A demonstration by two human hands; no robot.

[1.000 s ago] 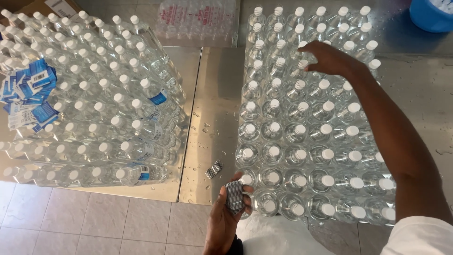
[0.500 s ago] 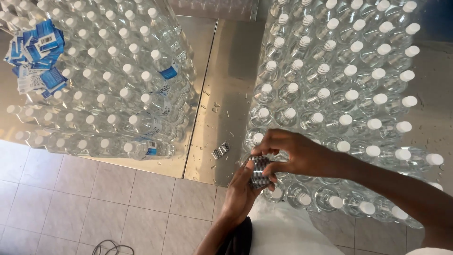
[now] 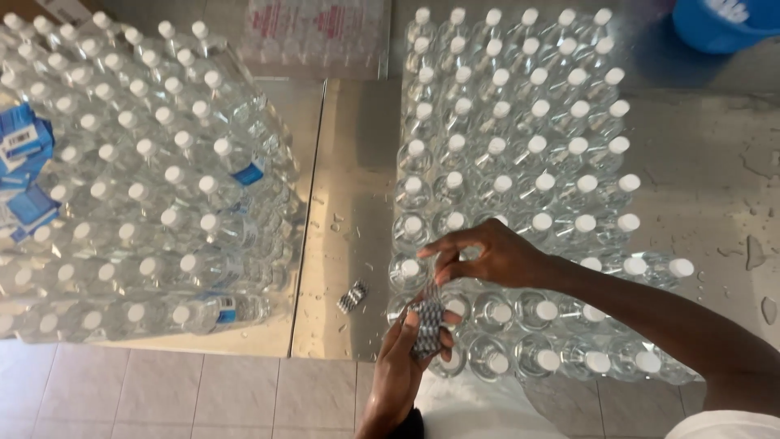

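Note:
My left hand (image 3: 406,358) holds a small stack of clear shrink seals (image 3: 427,327) at the near edge of the steel table (image 3: 349,146). Just above it, my right hand (image 3: 487,256) pinches at the top of that stack with thumb and fingers. Both hands hover over the nearest rows of a block of clear white-capped bottles (image 3: 520,162) standing upright. One more little bundle of seals (image 3: 352,297) lies loose on the steel, left of my hands.
A tall stack of shrink-wrapped bottle packs (image 3: 146,187) fills the left, with blue label bundles (image 3: 23,162) on top. A blue tub (image 3: 719,23) stands at the far right corner. Water drops dot the steel at right. Tiled floor (image 3: 203,394) lies below.
My right hand came back from the far bottle rows to the seal stack in my left hand. The view shifted slightly toward the table.

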